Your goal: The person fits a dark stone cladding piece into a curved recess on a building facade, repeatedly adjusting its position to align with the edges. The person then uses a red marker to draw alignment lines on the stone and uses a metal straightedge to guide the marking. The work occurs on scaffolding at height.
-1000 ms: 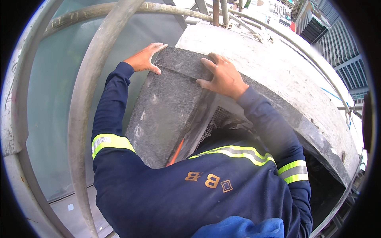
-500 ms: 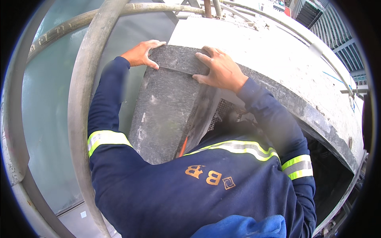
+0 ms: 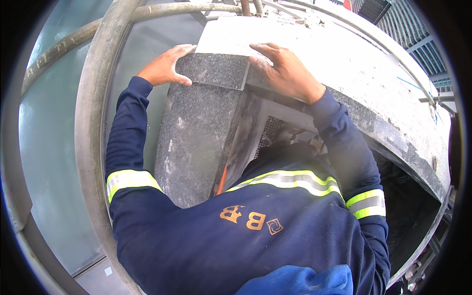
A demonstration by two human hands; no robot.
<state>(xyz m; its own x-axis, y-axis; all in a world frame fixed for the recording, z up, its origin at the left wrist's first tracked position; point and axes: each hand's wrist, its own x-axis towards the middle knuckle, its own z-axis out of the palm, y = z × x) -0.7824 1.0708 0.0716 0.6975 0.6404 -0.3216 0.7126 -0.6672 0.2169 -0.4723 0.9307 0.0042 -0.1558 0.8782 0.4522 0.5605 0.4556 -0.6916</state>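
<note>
A short dark grey stone block (image 3: 216, 69) sits at the far end of a longer grey stone slab (image 3: 199, 130), with a thin joint line between them. My left hand (image 3: 164, 69) grips the block's left end, thumb at the near edge and fingers at the far edge. Beyond the block's right end is my right hand (image 3: 290, 73), its fingers stretched out and apart from the thumb. It appears to be off the block, over the start of the stone edging; whether its fingertips touch the stone is hard to tell. Whitish dust marks the fingers.
Scaffold tubes (image 3: 96, 98) curve past on the left, before greenish glass panels (image 3: 54, 123). A pale, sunlit concrete top (image 3: 354, 69) spreads to the right, bordered by dark stone edging (image 3: 388, 137). An orange strip (image 3: 221, 179) shows beside the slab, and mesh (image 3: 275, 130) lies within the recess.
My right hand has let go of the block and moved right, its fingers straightening and uncovering the block's right end. My left hand remains at the left end. The whole view has shifted slightly.
</note>
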